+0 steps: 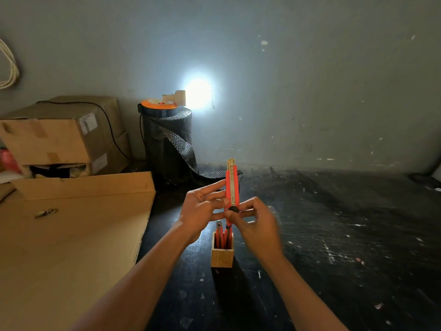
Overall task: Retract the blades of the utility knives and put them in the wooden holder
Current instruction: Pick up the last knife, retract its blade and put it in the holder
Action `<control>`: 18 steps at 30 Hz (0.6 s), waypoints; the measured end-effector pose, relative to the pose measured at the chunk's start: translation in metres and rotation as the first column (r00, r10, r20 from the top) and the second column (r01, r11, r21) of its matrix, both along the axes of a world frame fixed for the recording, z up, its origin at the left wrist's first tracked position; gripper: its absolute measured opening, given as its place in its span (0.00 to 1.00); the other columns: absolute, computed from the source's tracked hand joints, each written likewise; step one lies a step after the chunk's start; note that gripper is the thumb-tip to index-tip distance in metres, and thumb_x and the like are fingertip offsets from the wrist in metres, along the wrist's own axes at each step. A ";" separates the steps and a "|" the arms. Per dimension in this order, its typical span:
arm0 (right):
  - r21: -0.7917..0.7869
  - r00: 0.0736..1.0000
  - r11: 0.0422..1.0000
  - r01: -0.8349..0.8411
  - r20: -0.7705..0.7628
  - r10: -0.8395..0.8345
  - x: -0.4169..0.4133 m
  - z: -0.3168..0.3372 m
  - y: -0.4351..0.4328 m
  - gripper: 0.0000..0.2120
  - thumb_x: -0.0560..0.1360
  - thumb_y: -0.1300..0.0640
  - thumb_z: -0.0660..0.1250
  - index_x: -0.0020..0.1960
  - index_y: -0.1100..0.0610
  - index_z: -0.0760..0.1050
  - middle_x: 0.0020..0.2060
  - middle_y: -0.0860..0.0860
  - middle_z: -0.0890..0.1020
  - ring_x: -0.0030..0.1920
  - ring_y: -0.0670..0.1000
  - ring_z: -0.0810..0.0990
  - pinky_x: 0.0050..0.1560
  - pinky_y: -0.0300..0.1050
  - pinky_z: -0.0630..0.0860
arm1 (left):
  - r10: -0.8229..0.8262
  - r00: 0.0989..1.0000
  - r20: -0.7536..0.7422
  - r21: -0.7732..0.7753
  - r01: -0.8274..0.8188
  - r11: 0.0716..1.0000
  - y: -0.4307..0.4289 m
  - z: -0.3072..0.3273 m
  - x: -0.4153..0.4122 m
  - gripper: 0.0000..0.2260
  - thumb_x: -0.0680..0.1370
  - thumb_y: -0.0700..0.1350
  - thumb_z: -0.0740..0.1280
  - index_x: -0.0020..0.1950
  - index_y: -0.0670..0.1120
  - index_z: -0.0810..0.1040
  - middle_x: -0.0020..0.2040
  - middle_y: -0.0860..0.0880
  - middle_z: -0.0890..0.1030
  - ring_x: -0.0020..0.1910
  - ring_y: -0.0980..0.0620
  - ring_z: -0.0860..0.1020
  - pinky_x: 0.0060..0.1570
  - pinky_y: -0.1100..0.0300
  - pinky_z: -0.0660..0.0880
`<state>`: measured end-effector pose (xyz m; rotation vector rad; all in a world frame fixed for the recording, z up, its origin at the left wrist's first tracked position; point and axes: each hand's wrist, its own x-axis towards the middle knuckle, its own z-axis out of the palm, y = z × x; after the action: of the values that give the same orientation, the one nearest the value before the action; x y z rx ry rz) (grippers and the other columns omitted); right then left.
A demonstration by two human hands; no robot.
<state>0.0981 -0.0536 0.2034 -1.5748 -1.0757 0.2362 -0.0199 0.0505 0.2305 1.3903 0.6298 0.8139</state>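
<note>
Both hands, left hand [202, 211] and right hand [256, 220], pinch the red knife [232, 187] upright (blade tip [231, 163] showing); a slipped thumb could nick fingers over the wooden holder [222, 255]

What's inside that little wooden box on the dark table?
The wooden holder has red utility knives standing upright in it, at least two. Their lower ends are hidden by its walls, and the hands partly cover their tops.

text: none legible | labels on cardboard boxes [88, 124] too blurry to read
</note>
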 end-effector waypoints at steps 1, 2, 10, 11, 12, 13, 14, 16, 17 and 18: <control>-0.002 0.999 1.000 -0.005 -0.038 0.005 0.001 0.000 0.000 0.10 0.72 0.46 0.74 0.47 0.48 0.75 0.44 0.41 0.83 0.48 0.42 0.82 0.43 0.36 0.76 | -0.007 1.000 0.002 -0.002 0.007 1.000 0.000 -0.003 -0.001 0.21 0.77 0.29 0.69 0.66 0.47 0.81 0.47 0.53 0.89 0.45 0.51 0.89 0.37 0.60 0.83; -0.004 0.997 1.000 -0.014 -0.070 0.014 0.002 0.002 0.000 0.10 0.73 0.45 0.73 0.50 0.48 0.75 0.45 0.41 0.82 0.48 0.42 0.82 0.43 0.34 0.76 | -0.019 1.000 0.005 -0.007 0.020 1.000 -0.001 -0.006 -0.002 0.21 0.77 0.29 0.69 0.66 0.47 0.81 0.47 0.52 0.89 0.46 0.51 0.88 0.36 0.61 0.83; -0.097 0.985 0.986 -0.133 -0.121 0.121 0.032 -0.004 0.027 0.09 0.76 0.57 0.72 0.56 0.50 0.80 0.43 0.47 0.86 0.44 0.45 0.86 0.43 0.44 0.85 | -0.029 0.999 -0.025 -0.089 0.027 0.996 0.006 -0.046 0.010 0.21 0.76 0.28 0.70 0.65 0.46 0.81 0.52 0.44 0.88 0.49 0.45 0.88 0.46 0.53 0.85; -0.104 0.985 0.986 -0.131 -0.127 0.118 0.036 -0.010 0.031 0.08 0.76 0.58 0.72 0.54 0.50 0.80 0.43 0.48 0.86 0.44 0.46 0.86 0.44 0.46 0.85 | 0.000 0.999 -0.049 -0.080 -0.004 0.997 0.009 -0.052 0.012 0.20 0.76 0.29 0.71 0.64 0.45 0.81 0.52 0.44 0.88 0.48 0.47 0.88 0.46 0.55 0.85; -0.110 0.985 0.986 -0.123 -0.138 0.108 0.040 -0.016 0.035 0.07 0.76 0.59 0.72 0.52 0.51 0.80 0.43 0.49 0.86 0.44 0.47 0.86 0.44 0.48 0.85 | 0.039 0.995 -0.086 -0.063 -0.045 0.997 0.013 -0.059 0.015 0.19 0.76 0.29 0.72 0.64 0.43 0.81 0.53 0.44 0.88 0.47 0.49 0.88 0.46 0.57 0.85; -0.116 0.984 0.987 -0.110 -0.155 0.092 0.044 -0.023 0.039 0.07 0.75 0.60 0.72 0.52 0.52 0.80 0.43 0.50 0.86 0.44 0.48 0.86 0.44 0.49 0.85 | 0.085 0.988 -0.133 -0.039 -0.091 0.995 0.017 -0.068 0.017 0.19 0.75 0.30 0.72 0.65 0.42 0.81 0.54 0.44 0.88 0.47 0.51 0.88 0.46 0.60 0.84; -0.131 0.983 0.987 -0.093 -0.166 0.071 0.048 -0.031 0.044 0.07 0.75 0.61 0.71 0.52 0.53 0.80 0.42 0.51 0.86 0.44 0.49 0.86 0.44 0.50 0.85 | 0.132 0.975 -0.180 -0.010 -0.136 0.991 0.022 -0.079 0.018 0.18 0.75 0.31 0.73 0.64 0.41 0.81 0.54 0.44 0.87 0.47 0.52 0.87 0.46 0.62 0.84; -0.177 0.986 0.983 -0.057 -0.162 0.028 0.055 -0.048 0.052 0.06 0.75 0.62 0.71 0.52 0.55 0.79 0.43 0.51 0.85 0.45 0.49 0.85 0.45 0.48 0.84 | 0.203 0.941 -0.272 0.074 -0.190 0.979 0.031 -0.103 0.020 0.19 0.74 0.34 0.76 0.64 0.42 0.82 0.57 0.45 0.86 0.51 0.51 0.86 0.50 0.60 0.84; -0.197 0.988 0.980 -0.043 -0.156 0.012 0.059 -0.057 0.057 0.06 0.75 0.61 0.71 0.52 0.55 0.79 0.44 0.50 0.85 0.46 0.49 0.85 0.46 0.48 0.84 | 0.219 0.922 -0.320 0.109 -0.193 0.975 0.035 -0.115 0.020 0.19 0.73 0.37 0.77 0.64 0.43 0.82 0.58 0.45 0.86 0.53 0.50 0.86 0.53 0.56 0.84; -0.218 0.989 0.975 -0.032 -0.150 -0.001 0.062 -0.066 0.062 0.06 0.75 0.61 0.71 0.52 0.56 0.80 0.44 0.51 0.85 0.46 0.49 0.85 0.46 0.47 0.83 | 0.224 0.903 -0.367 0.135 -0.186 0.973 0.037 -0.126 0.021 0.20 0.72 0.40 0.79 0.64 0.44 0.82 0.59 0.45 0.86 0.55 0.50 0.85 0.56 0.53 0.83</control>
<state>0.1600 0.0079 0.1378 -1.7164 -0.9699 0.4910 0.0012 0.0875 0.1049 1.6069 1.0655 0.7509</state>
